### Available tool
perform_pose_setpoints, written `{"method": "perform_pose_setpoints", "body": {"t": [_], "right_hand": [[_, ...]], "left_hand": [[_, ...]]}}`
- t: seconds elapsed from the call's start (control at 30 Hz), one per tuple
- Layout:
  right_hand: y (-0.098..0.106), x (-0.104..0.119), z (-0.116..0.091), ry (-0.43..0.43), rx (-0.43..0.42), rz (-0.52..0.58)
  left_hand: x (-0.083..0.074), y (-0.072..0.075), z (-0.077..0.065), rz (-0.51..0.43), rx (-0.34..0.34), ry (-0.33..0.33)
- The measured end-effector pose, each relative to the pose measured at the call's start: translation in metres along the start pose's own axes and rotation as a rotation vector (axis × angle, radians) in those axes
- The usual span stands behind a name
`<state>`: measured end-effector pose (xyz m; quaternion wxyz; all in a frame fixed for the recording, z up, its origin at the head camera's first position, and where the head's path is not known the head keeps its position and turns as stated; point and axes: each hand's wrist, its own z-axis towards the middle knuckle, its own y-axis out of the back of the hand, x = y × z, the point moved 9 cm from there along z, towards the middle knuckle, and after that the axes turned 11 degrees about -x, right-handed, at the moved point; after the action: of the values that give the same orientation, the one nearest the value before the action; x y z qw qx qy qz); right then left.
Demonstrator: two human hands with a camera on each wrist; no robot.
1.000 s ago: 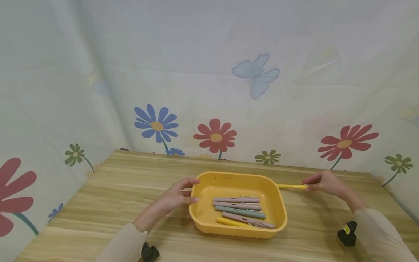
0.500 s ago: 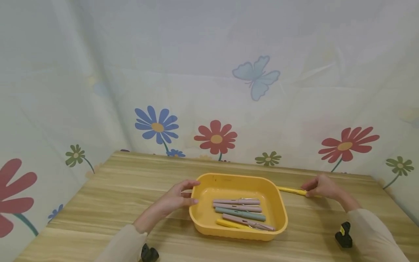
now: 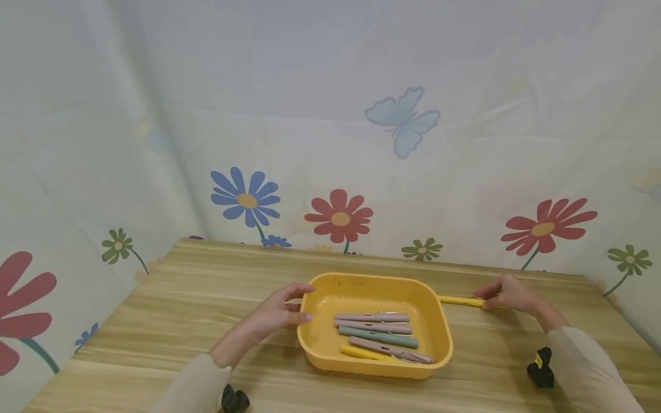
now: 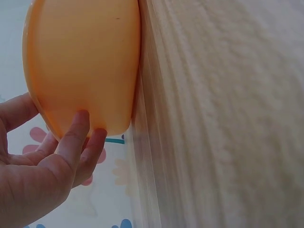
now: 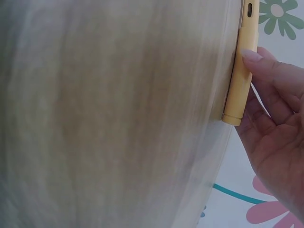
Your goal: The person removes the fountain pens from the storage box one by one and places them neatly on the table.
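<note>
My left hand [image 3: 276,312] holds the left end of a yellow plastic basin [image 3: 372,367], thumb over the rim and fingertips against the outer wall [image 4: 85,61] in the left wrist view. Inside the basin lie three mauve pens [image 3: 361,317], a teal pen [image 3: 377,336] and a yellow pen [image 3: 358,352]. Beyond the basin's right side, my right hand [image 3: 511,295] pinches another yellow capped pen [image 3: 457,300] near one end. In the right wrist view the thumb presses on that pen [image 5: 237,95]; its far end runs out of frame there.
The basin stands on a wood-grain table [image 3: 206,287]. A white curtain [image 3: 310,132] printed with flowers and a butterfly hangs along the back edge. A black wrist camera [image 3: 541,367] sits by the right sleeve, and another black camera [image 3: 234,398] by the left.
My right hand has come slightly nearer, and the end of its yellow pen now shows past the fingers. The left hand and the basin have stayed put.
</note>
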<state>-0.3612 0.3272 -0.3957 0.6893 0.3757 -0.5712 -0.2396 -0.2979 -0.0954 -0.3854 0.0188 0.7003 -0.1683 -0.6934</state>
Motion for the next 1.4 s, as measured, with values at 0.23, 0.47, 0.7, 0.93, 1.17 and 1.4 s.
{"method": "perform_pose_setpoints", "body": {"t": [0.23, 0.47, 0.7, 0.93, 1.17, 1.4], "right_hand": [[-0.002, -0.002, -0.001, -0.022, -0.004, 0.033], [-0.003, -0.006, -0.003, -0.044, -0.005, 0.042], [0.003, -0.010, -0.006, -0.059, -0.052, 0.049], [0.016, 0.005, -0.016, -0.077, -0.140, 0.102], [0.024, 0.042, -0.017, 0.013, -0.202, 0.172], [0.019, 0.081, -0.018, 0.046, -0.179, 0.234]], "left_hand": [[0.001, 0.001, -0.001, 0.008, -0.012, 0.015], [0.001, 0.001, 0.000, 0.017, -0.012, 0.013], [0.001, 0.000, 0.000, 0.014, -0.009, 0.021], [0.001, -0.003, 0.000, 0.000, -0.004, 0.028], [0.000, -0.003, -0.001, 0.003, -0.012, 0.029], [-0.002, -0.001, -0.001, 0.010, -0.029, 0.043]]}}
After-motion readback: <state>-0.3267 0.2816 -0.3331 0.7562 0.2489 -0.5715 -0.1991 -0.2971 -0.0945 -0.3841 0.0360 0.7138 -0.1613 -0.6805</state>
